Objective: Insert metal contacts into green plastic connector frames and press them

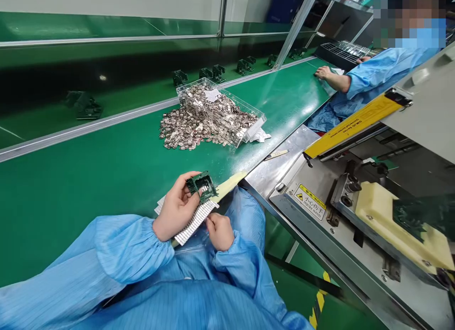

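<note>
Tilted dark green plastic frame (202, 186) — just beside a silvery parts strip (195, 222)

— How is the scene lit?
— Brightly, from overhead; a pale sheen is cast on the green worktop (284, 93) at 1 o'clock.
— Is the picture sharp?
— The left hand (176, 207) at 8 o'clock is shown sharply; the edges are bowed by wide-angle distortion.

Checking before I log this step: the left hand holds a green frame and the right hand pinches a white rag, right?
Not quite. The head view shows the right hand pinching a strip of small silver pieces, not a white rag. The left hand does hold a green frame.
</note>
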`<state>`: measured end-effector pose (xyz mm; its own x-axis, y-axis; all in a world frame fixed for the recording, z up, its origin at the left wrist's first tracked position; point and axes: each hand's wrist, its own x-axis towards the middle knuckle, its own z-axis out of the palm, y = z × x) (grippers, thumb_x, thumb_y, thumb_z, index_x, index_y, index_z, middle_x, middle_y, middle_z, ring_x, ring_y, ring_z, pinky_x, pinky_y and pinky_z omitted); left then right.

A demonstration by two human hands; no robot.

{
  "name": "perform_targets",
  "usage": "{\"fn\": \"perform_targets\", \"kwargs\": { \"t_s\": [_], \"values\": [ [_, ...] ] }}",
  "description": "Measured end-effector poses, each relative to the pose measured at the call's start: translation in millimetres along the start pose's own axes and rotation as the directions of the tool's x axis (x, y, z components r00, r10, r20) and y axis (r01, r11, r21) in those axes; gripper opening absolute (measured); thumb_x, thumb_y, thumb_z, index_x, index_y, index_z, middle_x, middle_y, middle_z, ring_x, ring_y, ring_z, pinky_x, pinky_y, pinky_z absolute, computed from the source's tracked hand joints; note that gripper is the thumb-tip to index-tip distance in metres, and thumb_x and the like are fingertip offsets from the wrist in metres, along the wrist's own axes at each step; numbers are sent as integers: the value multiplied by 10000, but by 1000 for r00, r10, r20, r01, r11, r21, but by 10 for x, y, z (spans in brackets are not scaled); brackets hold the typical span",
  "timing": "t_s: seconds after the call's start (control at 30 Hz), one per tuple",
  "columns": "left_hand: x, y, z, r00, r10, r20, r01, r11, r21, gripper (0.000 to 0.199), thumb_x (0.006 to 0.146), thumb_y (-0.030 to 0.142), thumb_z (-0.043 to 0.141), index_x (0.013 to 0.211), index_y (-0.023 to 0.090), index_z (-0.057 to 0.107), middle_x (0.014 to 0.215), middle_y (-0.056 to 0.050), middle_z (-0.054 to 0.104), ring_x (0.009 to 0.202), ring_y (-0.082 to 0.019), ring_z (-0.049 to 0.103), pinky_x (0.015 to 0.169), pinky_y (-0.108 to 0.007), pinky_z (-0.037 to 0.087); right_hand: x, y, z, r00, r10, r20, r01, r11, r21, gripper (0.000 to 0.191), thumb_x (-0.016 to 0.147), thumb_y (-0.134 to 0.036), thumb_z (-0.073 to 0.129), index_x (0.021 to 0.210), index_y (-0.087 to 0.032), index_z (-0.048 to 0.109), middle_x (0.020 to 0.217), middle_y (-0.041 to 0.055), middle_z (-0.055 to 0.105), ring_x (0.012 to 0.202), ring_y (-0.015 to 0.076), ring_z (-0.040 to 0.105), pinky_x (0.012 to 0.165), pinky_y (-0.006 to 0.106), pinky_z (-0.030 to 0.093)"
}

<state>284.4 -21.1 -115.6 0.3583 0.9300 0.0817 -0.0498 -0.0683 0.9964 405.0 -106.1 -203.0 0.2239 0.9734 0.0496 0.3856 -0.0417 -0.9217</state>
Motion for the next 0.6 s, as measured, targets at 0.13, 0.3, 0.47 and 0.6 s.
{"fn": "perform_targets", "kwargs": {
  "t_s": [0.13, 0.3, 0.47, 0.6],
  "values": [
    [0, 7, -45, 996, -64, 67, 73, 987, -144, 443, 845, 331, 619, 1226, 205, 433, 1073, -66, 607, 944, -190, 638, 805, -328, 576, 32, 61, -105, 997, 71, 23, -67, 990, -127, 282, 798, -287, 641, 526, -215, 633, 493, 24, 575, 470, 168, 502, 507, 279, 319],
    [-13, 15, -141, 980, -95, 175, 138, 957, -256, 470, 853, 360, 614, 1251, 229, 400, 1120, -75, 590, 920, -197, 651, 791, -350, 584, -34, -248, -466, 999, 43, 32, -36, 980, -197, 233, 864, -229, 564, 692, -219, 720, 601, 36, 642, 555, 182, 568, 553, 285, 393],
    [-52, 18, -174, 978, -53, 204, 97, 972, -215, 425, 892, 319, 563, 1270, 219, 396, 1091, -76, 599, 926, -182, 639, 822, -319, 554, -25, -759, -654, 968, -139, -211, 126, 989, -76, 151, 871, -212, 616, 938, -247, 747, 889, 54, 648, 836, 187, 605, 745, 302, 483],
    [-72, 20, -161, 983, -17, 185, 43, 989, -139, 394, 904, 305, 531, 1270, 218, 414, 1093, -79, 600, 964, -191, 622, 818, -297, 531, 147, -970, -445, 915, -175, -364, 206, 977, 48, 91, 783, -162, 704, 803, -243, 739, 955, 48, 560, 930, 192, 564, 807, 309, 473]
  ]
}}
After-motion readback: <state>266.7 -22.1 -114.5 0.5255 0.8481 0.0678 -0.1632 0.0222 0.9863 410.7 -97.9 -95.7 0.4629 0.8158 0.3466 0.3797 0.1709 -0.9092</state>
